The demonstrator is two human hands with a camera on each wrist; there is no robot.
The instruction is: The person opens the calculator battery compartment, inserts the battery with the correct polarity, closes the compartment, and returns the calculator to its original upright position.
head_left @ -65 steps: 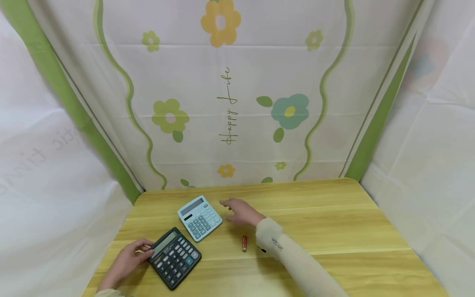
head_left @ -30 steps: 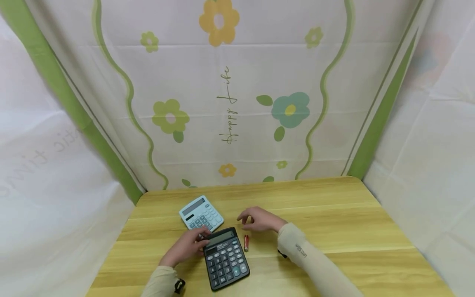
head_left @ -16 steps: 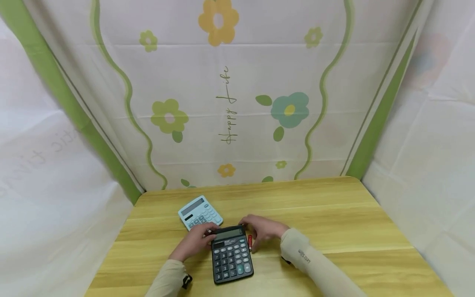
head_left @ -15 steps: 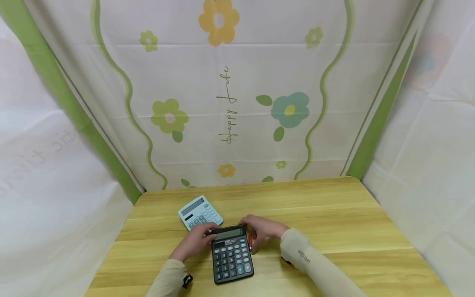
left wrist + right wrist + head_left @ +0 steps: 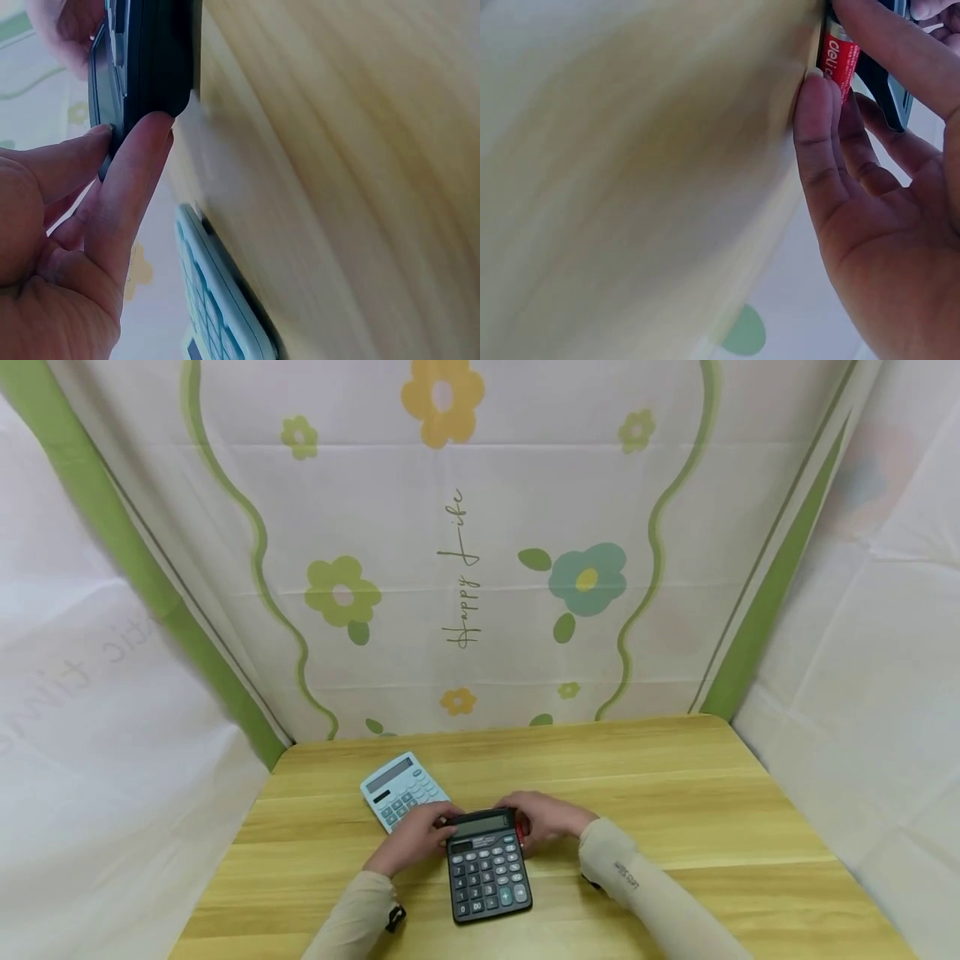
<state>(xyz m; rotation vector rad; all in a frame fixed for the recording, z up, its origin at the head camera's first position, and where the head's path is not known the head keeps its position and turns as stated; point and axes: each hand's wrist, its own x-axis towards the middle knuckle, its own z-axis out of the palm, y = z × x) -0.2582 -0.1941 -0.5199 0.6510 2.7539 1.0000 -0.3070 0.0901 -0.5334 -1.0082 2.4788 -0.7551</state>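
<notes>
Black calculator (image 5: 491, 878), left hand (image 5: 412, 841) pinching its upper corner, right hand (image 5: 551, 818) curled round a red battery (image 5: 841, 60)

The head view has soft, even light, with faint shadows on the table (image 5: 675, 793) and stretching at the edges. In the right wrist view the table is blurred, but letters on the red battery (image 5: 841, 61) are readable.

Plastic calculator (image 5: 491, 865), glossy battery (image 5: 841, 60), smooth wood-grain tabletop (image 5: 645, 785), creased cloth curtain (image 5: 540, 485)
</notes>
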